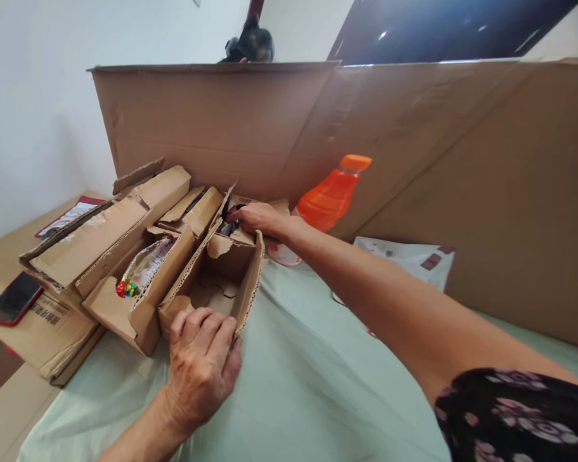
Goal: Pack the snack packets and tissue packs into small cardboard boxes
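Observation:
My left hand (205, 350) is closed over the near edge of an open cardboard box (251, 282), its fingers curled inside the wall. Bare brown cardboard shows inside that box. Farther back, my right hand (256, 218) reaches into a small cardboard compartment (243, 236). Its fingers are drawn together at a dark item (228, 224) that I cannot make out, and the tips are partly hidden. Just right of that hand an orange drink bottle (330, 196) leans behind my forearm. To the left, another box (147, 314) holds a shiny wrapped packet (147, 263) with red and green showing.
Several more cardboard boxes (110, 224) stand at left. A phone (12, 298) lies on a flat carton (48, 333). A tall cardboard panel (212, 122) walls off the back. Pale green cloth (308, 372) covers the surface, with a white packet (409, 260) at right.

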Demonstrator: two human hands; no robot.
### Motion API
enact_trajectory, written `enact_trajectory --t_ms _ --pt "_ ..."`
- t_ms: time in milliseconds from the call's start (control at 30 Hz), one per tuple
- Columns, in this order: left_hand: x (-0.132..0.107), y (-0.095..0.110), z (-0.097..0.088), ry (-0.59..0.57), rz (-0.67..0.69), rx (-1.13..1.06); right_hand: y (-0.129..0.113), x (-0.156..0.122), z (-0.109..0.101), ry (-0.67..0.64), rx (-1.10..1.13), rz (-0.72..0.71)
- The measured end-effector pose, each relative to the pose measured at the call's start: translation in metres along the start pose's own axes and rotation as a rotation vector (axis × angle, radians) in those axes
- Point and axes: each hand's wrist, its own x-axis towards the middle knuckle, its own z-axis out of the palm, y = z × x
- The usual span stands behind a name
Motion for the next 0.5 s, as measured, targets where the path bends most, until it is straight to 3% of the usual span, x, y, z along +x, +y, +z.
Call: enact_trajectory --t_ms 200,500 --pt "0.0 0.0 0.0 0.007 0.005 0.008 -0.004 0.003 0.003 0.154 0.054 0.085" --pt "-0.001 -0.002 0.0 -0.008 0.016 0.003 0.011 -0.009 -0.034 0.491 0.162 0.252"
